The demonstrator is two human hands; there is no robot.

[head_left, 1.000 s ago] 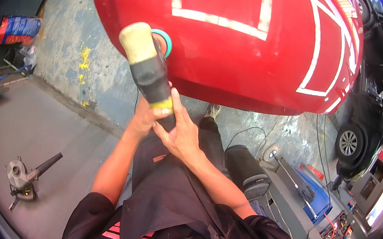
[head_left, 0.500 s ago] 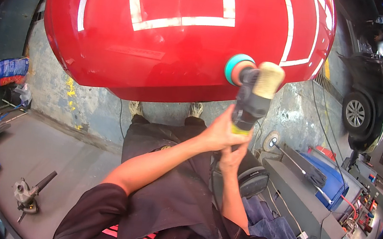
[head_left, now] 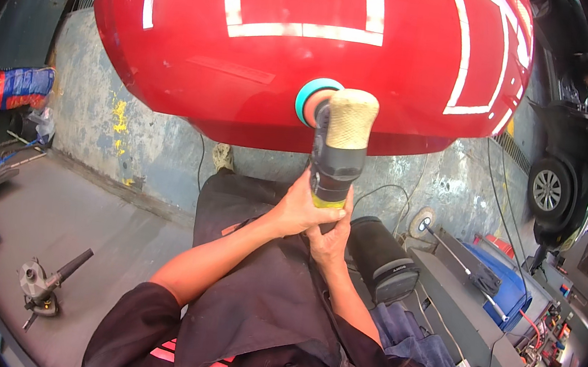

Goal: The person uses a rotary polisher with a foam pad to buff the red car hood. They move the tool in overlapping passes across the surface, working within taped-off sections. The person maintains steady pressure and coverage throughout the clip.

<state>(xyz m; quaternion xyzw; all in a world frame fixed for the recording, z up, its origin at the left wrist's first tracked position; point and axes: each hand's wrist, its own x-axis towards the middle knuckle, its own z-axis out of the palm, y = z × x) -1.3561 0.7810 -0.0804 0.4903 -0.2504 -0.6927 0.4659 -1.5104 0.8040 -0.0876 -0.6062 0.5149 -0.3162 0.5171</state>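
Note:
A black car polisher (head_left: 338, 161) with a tan, textured head cover is held out in front of me. Its round teal-and-orange pad (head_left: 308, 103) lies against the lower part of a glossy red car body panel (head_left: 180, 33). My left hand (head_left: 294, 207) is closed around the yellow-banded rear end of the tool. Just below it, my right hand (head_left: 331, 241) is closed on the same end, the two hands touching. Part of the pad is hidden behind the polisher's head. Bright white light reflections stretch across the red paint.
A black bag (head_left: 383, 262) stands right of my legs, near a low grey ledge with cables. A blue bin (head_left: 507, 287) and a long-handled brush lie further right. A dark car (head_left: 564, 163) is parked at right. A leaf blower (head_left: 41, 289) rests on the left floor.
Both hands have brought the polisher leftward along the lower part of the red panel, and its body now stands more upright in view. The whole view has shifted slightly.

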